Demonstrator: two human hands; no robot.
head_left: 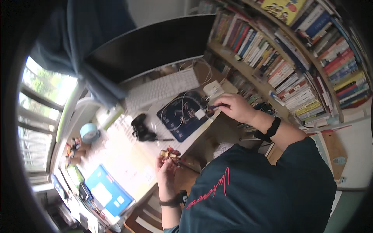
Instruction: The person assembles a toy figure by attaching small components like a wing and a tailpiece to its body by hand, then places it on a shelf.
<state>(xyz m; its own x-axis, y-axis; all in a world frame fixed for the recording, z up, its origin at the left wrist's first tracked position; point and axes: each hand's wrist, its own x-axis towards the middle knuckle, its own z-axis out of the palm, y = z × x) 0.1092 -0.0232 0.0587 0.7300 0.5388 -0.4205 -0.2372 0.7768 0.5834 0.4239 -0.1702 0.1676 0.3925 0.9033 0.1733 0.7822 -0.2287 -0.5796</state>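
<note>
My left hand (pixel 166 171) is closed around a small red and gold toy figure (pixel 170 154), held up at the near edge of the desk. Further to the right, my right hand (pixel 237 108) reaches over the desk's right part. Its fingertips pinch a small dark purplish piece (pixel 213 108), too small and blurred to name. That piece is close to the right edge of a dark blue mouse pad (pixel 178 130), by a white square (pixel 199 113) and a looping white cable (pixel 168 101). A black game controller (pixel 143 130) lies left of the pad.
Behind the pad are a white keyboard (pixel 163 90) and a wide dark monitor (pixel 151 48). A white box (pixel 213 89) sits at the back right. Tall bookshelves (pixel 248 68) line the right. At left are a light-blue round object (pixel 89 133), a blue folder (pixel 122 200) and a window.
</note>
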